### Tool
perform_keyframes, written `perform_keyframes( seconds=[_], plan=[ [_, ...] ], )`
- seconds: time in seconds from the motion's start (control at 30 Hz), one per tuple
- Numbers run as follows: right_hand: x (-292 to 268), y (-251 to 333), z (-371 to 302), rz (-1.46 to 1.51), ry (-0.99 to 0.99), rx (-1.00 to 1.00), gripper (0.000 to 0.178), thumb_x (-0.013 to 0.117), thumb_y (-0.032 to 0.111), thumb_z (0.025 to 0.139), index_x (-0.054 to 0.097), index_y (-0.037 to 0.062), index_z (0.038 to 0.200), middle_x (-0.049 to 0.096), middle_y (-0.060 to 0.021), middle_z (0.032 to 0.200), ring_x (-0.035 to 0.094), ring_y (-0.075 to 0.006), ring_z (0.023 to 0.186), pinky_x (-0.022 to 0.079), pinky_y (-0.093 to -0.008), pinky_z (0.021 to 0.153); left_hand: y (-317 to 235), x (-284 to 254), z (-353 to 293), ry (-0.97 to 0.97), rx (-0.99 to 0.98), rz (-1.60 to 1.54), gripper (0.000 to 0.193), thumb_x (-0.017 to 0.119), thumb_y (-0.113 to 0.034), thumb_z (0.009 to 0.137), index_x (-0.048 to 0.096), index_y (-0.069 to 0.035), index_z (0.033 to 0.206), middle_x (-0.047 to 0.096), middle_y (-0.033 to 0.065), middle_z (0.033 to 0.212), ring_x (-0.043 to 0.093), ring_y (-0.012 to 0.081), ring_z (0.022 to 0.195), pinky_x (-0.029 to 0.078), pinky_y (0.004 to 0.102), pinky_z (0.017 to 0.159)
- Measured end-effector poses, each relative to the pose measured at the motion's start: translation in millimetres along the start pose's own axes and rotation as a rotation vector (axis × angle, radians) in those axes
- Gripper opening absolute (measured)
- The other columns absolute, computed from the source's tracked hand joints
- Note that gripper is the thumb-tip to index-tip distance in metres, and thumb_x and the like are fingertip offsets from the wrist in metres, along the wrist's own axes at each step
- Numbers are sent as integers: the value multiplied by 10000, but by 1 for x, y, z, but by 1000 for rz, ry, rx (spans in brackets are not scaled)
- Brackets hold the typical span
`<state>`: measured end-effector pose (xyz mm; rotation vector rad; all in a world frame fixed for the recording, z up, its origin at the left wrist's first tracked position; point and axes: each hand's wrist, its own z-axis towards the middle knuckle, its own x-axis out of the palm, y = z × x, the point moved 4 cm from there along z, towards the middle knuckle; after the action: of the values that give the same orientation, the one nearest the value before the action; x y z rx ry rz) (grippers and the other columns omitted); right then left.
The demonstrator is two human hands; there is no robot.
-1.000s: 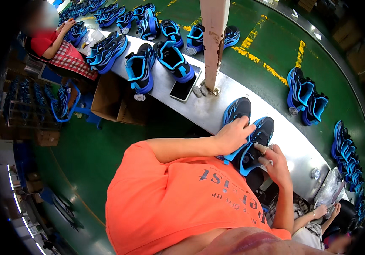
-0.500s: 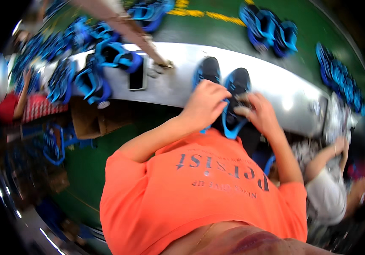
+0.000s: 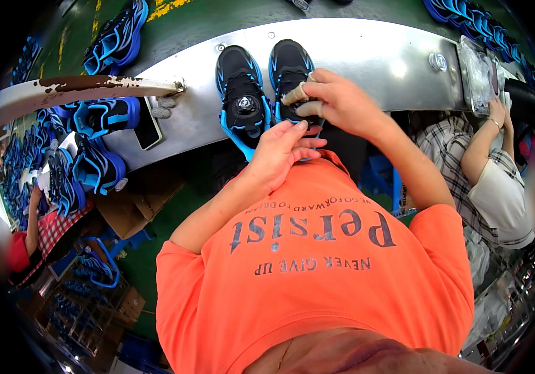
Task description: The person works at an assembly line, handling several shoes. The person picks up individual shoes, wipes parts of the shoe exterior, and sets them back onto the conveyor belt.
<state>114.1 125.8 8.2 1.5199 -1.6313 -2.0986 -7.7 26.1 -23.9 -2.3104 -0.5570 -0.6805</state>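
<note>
A long metal table (image 3: 373, 59) carries a pair of black-and-blue shoes at its near edge. The left shoe (image 3: 241, 100) looks finished, its round dial closure in place. The right shoe (image 3: 289, 68) seems still in work: the right hand (image 3: 336, 100), fingertips taped, pinches its tongue, while the left hand (image 3: 280, 153) rests loosely curled at its heel.

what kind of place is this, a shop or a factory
Most likely a shoe factory assembly line. A pair of black and blue shoes sits on a long metal workbench, many matching blue shoes are lined up along it, and a co-worker works alongside.
</note>
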Motion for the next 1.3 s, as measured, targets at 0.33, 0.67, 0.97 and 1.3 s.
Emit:
perform_keyframes(
  seconds=[0.33, 0.67, 0.97, 1.3],
  plan=[
    [4, -6, 5, -22, -29, -20, 312, 721, 209, 772, 692, 126, 1071, 550, -88, 857, 583, -247, 853, 482, -343, 730, -1, 6, -3, -63, 28, 49, 292, 515, -183, 991, 524, 7, 1213, 606, 150, 1197, 616, 241, 1074, 518, 311, 781],
    [4, -6, 5, -92, -43, -32, 294, 707, 142, 767, 687, 127, 1060, 565, -87, 881, 592, -236, 819, 491, -333, 720, 2, 1, 0, -32, -3, -17, 259, 501, -159, 992, 534, 9, 1186, 604, 164, 1215, 630, 240, 1037, 520, 307, 787],
    [0, -3, 5, -68, -21, -60, 281, 735, 187, 756, 693, 115, 1023, 560, -88, 881, 590, -245, 792, 491, -338, 702, 0, 2, -1, -6, -32, -23, 280, 486, -155, 997, 530, 31, 1202, 606, 178, 1217, 646, 239, 999, 533, 301, 769],
    [5, -6, 4, -59, -77, -77, 305, 748, 196, 745, 700, 120, 1036, 530, -93, 820, 576, -232, 779, 477, -320, 673, 1, 4, -1, -21, -23, -23, 277, 488, -162, 997, 531, 37, 1185, 607, 190, 1209, 644, 238, 1001, 535, 307, 777]
  ],
)
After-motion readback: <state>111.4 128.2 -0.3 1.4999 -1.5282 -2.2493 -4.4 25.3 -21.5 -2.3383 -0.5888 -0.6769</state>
